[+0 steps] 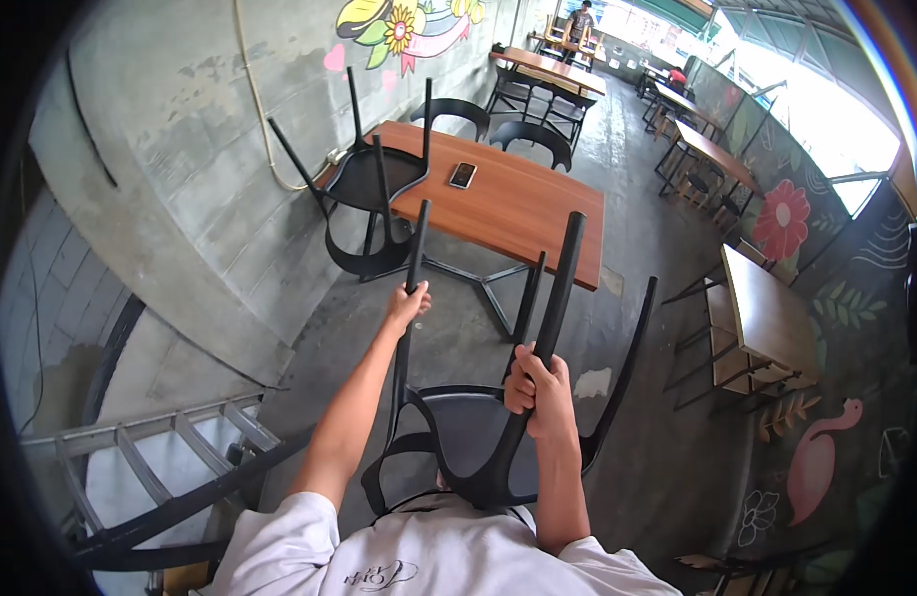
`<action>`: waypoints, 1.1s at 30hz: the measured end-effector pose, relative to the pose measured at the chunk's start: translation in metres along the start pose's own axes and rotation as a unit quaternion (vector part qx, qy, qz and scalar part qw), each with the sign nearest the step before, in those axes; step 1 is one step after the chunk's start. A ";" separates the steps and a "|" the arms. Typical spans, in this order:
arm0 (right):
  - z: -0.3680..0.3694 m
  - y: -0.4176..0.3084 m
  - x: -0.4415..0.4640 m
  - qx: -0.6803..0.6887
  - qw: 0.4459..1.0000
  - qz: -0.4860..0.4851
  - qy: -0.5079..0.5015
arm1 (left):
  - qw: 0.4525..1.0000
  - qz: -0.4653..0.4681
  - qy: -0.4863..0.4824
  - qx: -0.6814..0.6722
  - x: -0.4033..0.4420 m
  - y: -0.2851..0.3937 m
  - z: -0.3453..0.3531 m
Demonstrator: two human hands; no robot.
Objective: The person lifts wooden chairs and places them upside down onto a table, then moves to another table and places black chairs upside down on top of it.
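A black chair (478, 422) is held upside down close against my body, its legs pointing up and away from me. My left hand (410, 302) is wrapped around one of its legs. Around another, thicker-looking leg, my right hand (540, 389) is closed, higher than the seat. Ahead stands a wooden table (518, 204) with a dark metal frame. A second black chair (379, 179) rests upside down on the table's left end, legs up. A phone (463, 176) lies on the tabletop. Two more black chairs (533, 139) stand at the far side.
A metal ladder (185, 442) leans at the lower left. Along the right wall are a light wooden table (771, 308) and a longer table (718, 157). Another table (548, 68) with chairs stands farther back, near a distant person (580, 22). A grey wall (200, 129) borders the left.
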State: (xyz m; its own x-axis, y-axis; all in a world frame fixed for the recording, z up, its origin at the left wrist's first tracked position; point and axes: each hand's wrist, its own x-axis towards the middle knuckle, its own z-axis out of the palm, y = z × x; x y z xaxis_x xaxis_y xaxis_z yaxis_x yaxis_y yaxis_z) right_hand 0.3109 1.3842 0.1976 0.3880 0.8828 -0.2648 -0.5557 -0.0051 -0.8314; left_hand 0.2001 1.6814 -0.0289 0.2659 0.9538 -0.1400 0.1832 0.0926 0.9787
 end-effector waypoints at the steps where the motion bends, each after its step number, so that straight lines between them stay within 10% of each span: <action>1: -0.007 -0.008 0.004 0.004 1.000 -0.004 -0.003 | 0.987 -0.084 -0.062 -0.119 0.002 0.010 0.008; 16: -0.086 -0.072 0.049 -0.053 0.985 -0.150 0.061 | 0.979 0.069 -0.014 -0.193 0.038 0.161 0.064; 33: -0.146 -0.102 0.173 -0.138 0.945 -0.228 0.188 | 0.960 0.089 0.031 -0.263 0.010 0.185 0.052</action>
State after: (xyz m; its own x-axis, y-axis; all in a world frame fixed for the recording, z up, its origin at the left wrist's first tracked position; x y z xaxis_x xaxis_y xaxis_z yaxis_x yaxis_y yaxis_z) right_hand 0.5425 1.4691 0.1649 0.8030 0.5947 0.0398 -0.0748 0.1667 -0.9832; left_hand 0.2859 1.6927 0.1433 0.1883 0.9816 0.0305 -0.3670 0.0415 0.9293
